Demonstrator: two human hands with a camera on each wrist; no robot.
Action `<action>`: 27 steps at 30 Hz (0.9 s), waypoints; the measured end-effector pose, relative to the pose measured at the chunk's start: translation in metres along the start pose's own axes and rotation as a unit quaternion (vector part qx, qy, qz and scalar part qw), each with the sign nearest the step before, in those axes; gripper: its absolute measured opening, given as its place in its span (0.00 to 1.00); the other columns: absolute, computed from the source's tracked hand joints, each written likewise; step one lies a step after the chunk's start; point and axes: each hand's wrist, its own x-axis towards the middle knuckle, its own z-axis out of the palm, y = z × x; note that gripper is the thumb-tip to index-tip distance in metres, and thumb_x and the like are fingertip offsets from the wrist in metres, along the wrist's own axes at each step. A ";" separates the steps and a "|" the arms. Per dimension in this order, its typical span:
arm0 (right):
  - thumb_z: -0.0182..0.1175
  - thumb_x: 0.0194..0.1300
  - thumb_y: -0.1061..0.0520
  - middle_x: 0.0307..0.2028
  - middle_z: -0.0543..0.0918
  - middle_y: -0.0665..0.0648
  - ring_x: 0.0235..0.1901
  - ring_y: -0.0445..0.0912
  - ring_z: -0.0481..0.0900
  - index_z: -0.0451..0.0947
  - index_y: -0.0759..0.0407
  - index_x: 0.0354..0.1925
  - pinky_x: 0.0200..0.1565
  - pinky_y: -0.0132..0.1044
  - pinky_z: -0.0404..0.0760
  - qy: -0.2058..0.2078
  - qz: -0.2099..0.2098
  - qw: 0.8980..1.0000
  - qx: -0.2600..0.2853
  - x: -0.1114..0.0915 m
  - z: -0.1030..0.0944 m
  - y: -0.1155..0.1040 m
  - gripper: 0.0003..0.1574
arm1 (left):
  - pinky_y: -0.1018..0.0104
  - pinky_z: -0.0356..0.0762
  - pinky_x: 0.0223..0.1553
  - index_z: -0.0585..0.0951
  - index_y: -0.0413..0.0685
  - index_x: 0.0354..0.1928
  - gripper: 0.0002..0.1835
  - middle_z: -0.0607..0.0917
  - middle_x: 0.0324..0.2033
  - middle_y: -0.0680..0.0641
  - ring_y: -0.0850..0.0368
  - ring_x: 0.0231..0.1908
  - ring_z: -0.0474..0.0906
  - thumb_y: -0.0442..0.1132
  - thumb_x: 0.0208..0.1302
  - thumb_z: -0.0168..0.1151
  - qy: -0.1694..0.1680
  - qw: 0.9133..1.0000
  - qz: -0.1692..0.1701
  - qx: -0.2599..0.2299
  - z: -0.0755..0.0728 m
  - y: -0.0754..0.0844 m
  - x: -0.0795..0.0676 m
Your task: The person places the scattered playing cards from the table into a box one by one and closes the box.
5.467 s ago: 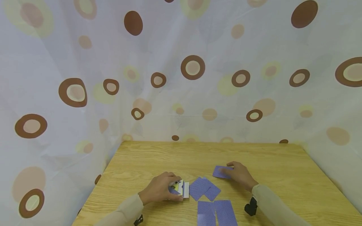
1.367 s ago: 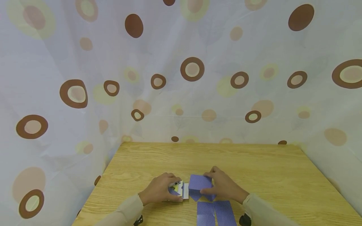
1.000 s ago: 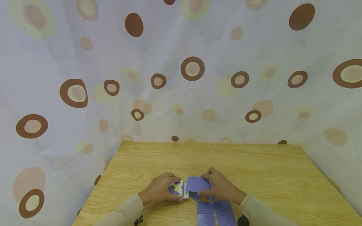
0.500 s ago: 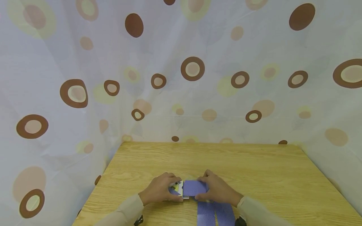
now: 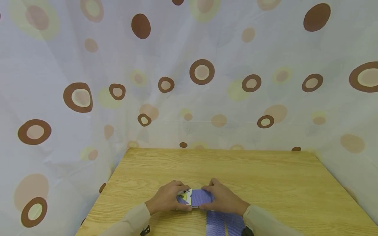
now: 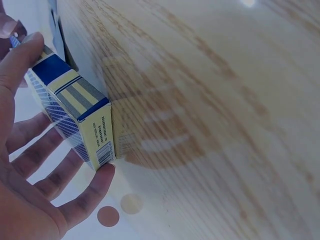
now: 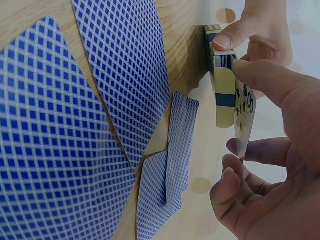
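Note:
My left hand (image 5: 166, 198) grips a playing card box (image 5: 185, 196) lying on the table, thumb on one narrow side and fingers on the other. In the left wrist view the box (image 6: 70, 97) shows blue and cream sides and a barcode end. My right hand (image 5: 225, 199) pinches a playing card (image 5: 201, 197) by its edges, blue back up. Its left end meets the box's open end; how far it reaches inside is hidden. From the right wrist, black pips show on the card's underside (image 7: 245, 117), beside the box's cream flap (image 7: 225, 97).
Two blue-backed cards (image 5: 215, 223) lie side by side near the table's front. Two overlapping cards (image 7: 182, 142) lie beyond them, covered by my right hand in the head view. A spotted curtain (image 5: 218, 82) stands behind and beside the wooden table (image 5: 251, 167).
My right hand has carried the card leftward and toward me, over the overlapping loose cards, up to the box's open end. The left hand and the box have stayed in place.

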 end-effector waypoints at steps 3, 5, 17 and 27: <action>0.75 0.59 0.37 0.45 0.71 0.53 0.36 0.40 0.71 0.75 0.70 0.66 0.36 0.32 0.76 -0.006 -0.012 1.000 0.002 0.002 -0.002 0.000 0.51 | 0.68 0.77 0.42 0.81 0.54 0.65 0.44 0.83 0.55 0.53 0.61 0.48 0.76 0.73 0.52 0.71 0.001 1.000 0.001 -0.001 0.000 0.000 0.001; 0.75 0.60 0.40 0.45 0.70 0.53 0.34 0.39 0.70 0.73 0.71 0.67 0.34 0.31 0.75 -0.009 -0.022 1.000 0.006 0.002 -0.004 0.001 0.50 | 0.67 0.78 0.42 0.81 0.54 0.65 0.44 0.83 0.55 0.53 0.61 0.49 0.76 0.73 0.52 0.70 0.003 1.000 0.002 0.001 0.001 0.000 0.002; 0.77 0.56 0.37 0.49 0.81 0.49 0.47 0.45 0.80 0.78 0.55 0.52 0.47 0.41 0.80 0.029 -0.027 0.999 0.033 0.004 -0.002 0.000 0.36 | 0.69 0.77 0.42 0.82 0.54 0.65 0.43 0.83 0.54 0.53 0.61 0.49 0.76 0.73 0.53 0.70 0.007 1.000 0.017 -0.007 0.006 -0.002 0.003; 0.77 0.58 0.41 0.56 0.84 0.53 0.54 0.48 0.80 0.81 0.43 0.38 0.49 0.42 0.79 0.021 -0.053 0.998 0.034 0.007 -0.002 0.001 0.17 | 0.73 0.75 0.40 0.82 0.53 0.65 0.43 0.83 0.54 0.53 0.63 0.47 0.75 0.72 0.53 0.71 0.012 1.000 0.019 -0.011 0.006 -0.001 0.002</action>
